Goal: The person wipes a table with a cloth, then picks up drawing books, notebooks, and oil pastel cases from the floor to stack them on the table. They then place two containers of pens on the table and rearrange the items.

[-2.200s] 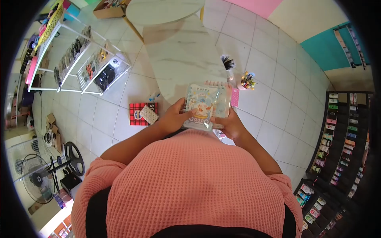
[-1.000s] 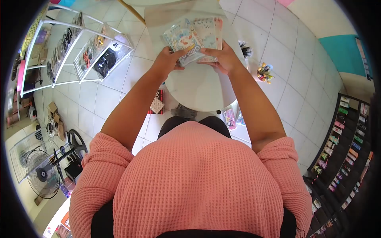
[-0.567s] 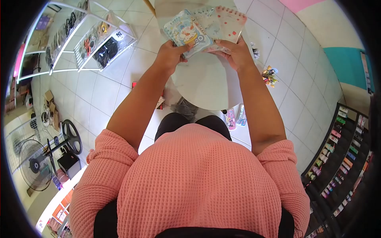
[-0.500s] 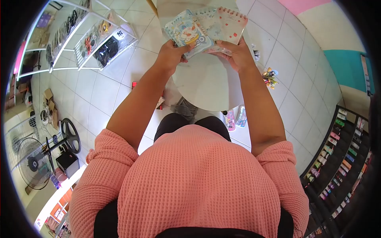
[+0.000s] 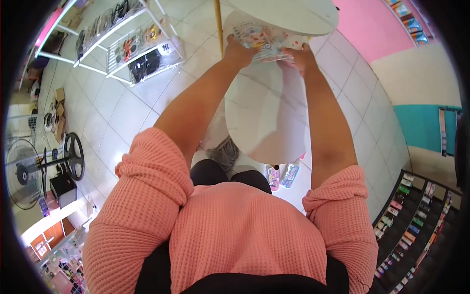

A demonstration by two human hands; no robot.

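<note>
Several clear-covered notebooks (image 5: 258, 38) with printed pictures are held between my two hands near the top of the view, under the edge of a white upper shelf (image 5: 298, 14) and above a white rounded surface (image 5: 264, 117). My left hand (image 5: 240, 51) grips their left side, thumb on top. At their right side my right hand (image 5: 299, 58) is closed on them, with the red-dotted one nearest to it. The upper shelf hides the far edges of the notebooks.
A white rack (image 5: 107, 73) with bagged goods stands at upper left. A fan (image 5: 24, 174) is at left. Two colourful packs (image 5: 289, 175) lie beyond my knees, near a grey cloth (image 5: 224, 153). A black display (image 5: 411, 220) stands at lower right.
Both hands have carried the notebooks forward, partly beneath the upper shelf, and the fanned notebooks are now closer together. The view has shifted, bringing the shelf and more pink wall into sight.
</note>
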